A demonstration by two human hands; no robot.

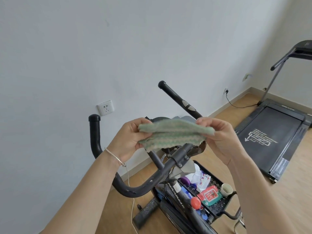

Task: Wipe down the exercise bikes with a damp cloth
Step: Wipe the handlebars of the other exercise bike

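Green cloth (173, 132) (both hands gripping).

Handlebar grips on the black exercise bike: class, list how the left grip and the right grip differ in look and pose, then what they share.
The left black tubular grip stands nearly upright; the right black tubular grip slants leftward. The right grip carries silver sensor pads; the left grip shows none. The right grip runs behind the right hand holding the green striped cloth; the left grip stands unobscured. Both are black with rounded end caps.
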